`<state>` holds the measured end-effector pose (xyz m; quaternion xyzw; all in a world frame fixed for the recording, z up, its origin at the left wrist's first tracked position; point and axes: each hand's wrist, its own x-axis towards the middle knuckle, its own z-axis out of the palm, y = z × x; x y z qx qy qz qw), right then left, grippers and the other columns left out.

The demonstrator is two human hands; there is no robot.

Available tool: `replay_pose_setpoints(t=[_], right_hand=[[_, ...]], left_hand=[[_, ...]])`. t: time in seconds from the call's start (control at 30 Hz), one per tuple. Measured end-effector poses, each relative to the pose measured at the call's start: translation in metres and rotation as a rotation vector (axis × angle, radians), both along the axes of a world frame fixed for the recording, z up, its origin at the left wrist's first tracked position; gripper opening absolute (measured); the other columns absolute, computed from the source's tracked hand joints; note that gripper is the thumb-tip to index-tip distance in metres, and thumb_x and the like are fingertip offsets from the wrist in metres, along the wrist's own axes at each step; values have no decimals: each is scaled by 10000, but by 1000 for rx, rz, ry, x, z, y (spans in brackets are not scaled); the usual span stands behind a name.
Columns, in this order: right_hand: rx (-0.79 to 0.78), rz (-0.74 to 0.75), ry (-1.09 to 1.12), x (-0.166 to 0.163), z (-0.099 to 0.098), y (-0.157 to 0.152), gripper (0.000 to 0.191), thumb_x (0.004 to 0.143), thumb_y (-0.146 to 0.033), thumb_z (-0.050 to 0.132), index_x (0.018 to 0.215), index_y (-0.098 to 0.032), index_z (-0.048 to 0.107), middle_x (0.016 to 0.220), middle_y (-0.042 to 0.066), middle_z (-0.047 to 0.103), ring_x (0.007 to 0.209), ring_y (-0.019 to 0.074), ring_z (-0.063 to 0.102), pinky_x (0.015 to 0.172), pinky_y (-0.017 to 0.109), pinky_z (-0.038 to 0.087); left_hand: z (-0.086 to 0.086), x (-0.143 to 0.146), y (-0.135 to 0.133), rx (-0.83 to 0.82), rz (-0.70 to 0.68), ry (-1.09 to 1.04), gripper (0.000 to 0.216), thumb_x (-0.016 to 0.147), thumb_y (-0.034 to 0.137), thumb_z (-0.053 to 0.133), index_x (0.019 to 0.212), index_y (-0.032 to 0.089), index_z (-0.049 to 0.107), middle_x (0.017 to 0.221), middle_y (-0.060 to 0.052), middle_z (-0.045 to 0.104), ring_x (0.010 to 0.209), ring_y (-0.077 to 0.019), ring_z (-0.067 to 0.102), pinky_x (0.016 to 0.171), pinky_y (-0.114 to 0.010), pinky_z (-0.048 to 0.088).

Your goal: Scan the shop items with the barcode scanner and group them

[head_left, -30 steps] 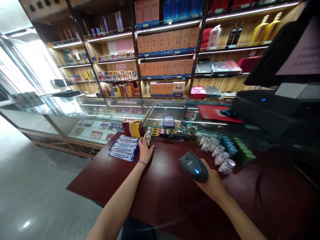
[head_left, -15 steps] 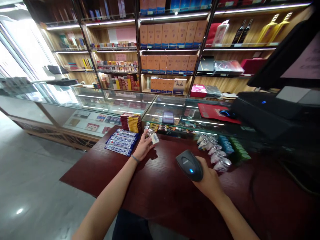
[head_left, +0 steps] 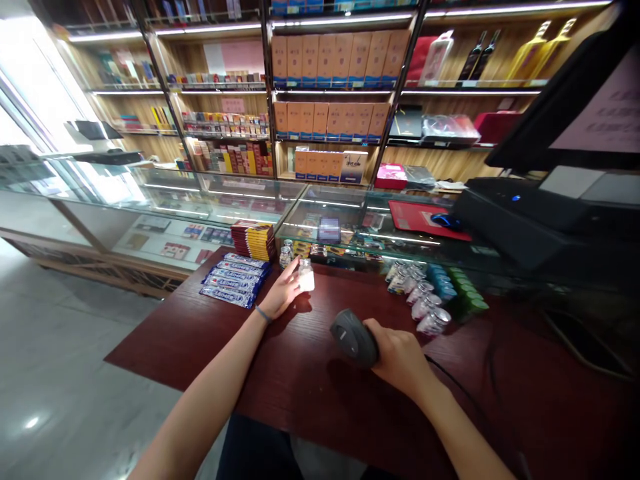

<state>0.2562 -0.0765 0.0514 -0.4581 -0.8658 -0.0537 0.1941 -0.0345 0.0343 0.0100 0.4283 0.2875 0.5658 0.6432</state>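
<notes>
— What have you got in each grip just now?

— My left hand point(head_left: 283, 293) is closed around a small clear glass bottle with a white label point(head_left: 305, 275). The fingers wrap its near side and it stands roughly upright, lifted a little above the dark red wooden surface point(head_left: 310, 373). My right hand point(head_left: 397, 353) is shut tight round the handle of a black handheld barcode scanner point(head_left: 353, 335), whose head points left toward the bottle.

— Where is the bottle, taking the scanner as your mark?

— Beyond the scanner and to its left, near it but not touching. The scanner sits low over the surface; I cannot tell whether it rests on it.

— What else lies around the scanner?

— Farther left, past my left hand, is a fanned row of blue flat wrapped bars point(head_left: 233, 279), lying on the surface. Behind those stands a stack of red and yellow packs point(head_left: 254, 240). Another small clear bottle point(head_left: 285, 256) stands just behind the one I hold. To the scanner's right and a bit beyond it lies a row of small clear jars with metal lids point(head_left: 420, 300), tipped on their sides, and just past them are blue and green round-capped containers point(head_left: 457, 287). A thin black cable point(head_left: 460, 393) runs off from my right hand across the surface.

— And beyond all that?

— A glass display counter point(head_left: 320, 213), well behind the scanner.
</notes>
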Motion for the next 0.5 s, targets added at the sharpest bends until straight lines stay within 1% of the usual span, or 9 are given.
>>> replay_pose_setpoints(t=[0.17,0.33,0.4,0.5], right_hand=[[2,-5,50,2,1,0,491,661,-150,607,1145,-213,549,774,33,762,669,231,731,569,256,417],[8,-3,54,1,2,0,495,663,-158,618,1150,-207,546,754,30,755,649,231,723,563,257,415],[13,-5,61,1,2,0,503,658,-159,621,1154,-207,548,757,31,755,649,230,721,567,257,421],[48,-23,90,2,2,2,503,658,-159,613,1157,-200,564,740,31,746,645,225,717,574,256,434]], left_hand=[[-4,0,2,-32,-4,-21,819,819,306,778,1540,320,389,1428,-95,585,1241,-241,617,1017,-402,536],[-2,0,1,-41,1,5,800,821,323,775,1527,351,400,1352,-77,631,1133,-218,661,957,-395,558],[2,0,-2,-44,-3,16,813,826,340,768,1534,381,370,1347,-70,626,1121,-216,661,956,-418,559],[6,1,-6,-42,-25,26,881,827,352,765,1550,458,271,1328,-52,609,1101,-208,662,963,-464,558]])
